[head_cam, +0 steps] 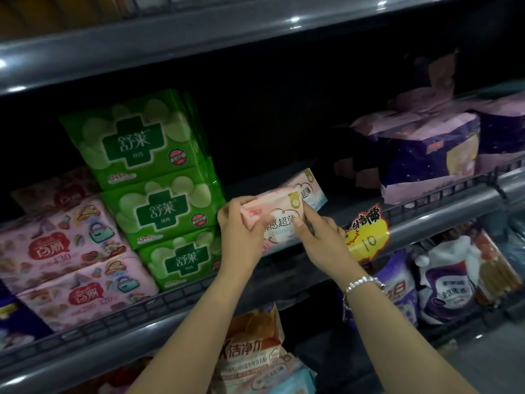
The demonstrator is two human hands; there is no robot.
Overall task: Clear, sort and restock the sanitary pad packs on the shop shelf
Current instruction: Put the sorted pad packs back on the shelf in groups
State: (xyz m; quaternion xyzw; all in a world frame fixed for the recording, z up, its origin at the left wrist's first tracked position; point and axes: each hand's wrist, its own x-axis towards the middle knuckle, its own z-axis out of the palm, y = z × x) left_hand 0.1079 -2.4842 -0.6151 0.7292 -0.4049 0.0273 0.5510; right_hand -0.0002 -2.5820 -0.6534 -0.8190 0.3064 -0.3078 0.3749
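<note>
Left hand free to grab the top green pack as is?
Probably not yet: the left hand and right hand both grip the pink pack. The top green pack itself stands unobstructed, up and left.

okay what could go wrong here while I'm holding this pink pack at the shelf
1. The pink pack is held only at its ends by the left hand and right hand, in front of the rail; a slip could drop it to the lower shelf.
2. The green stack stands three high right beside your left hand; a nudge might topple it.
3. The price tag sits close to your right wrist and might get knocked.
</note>
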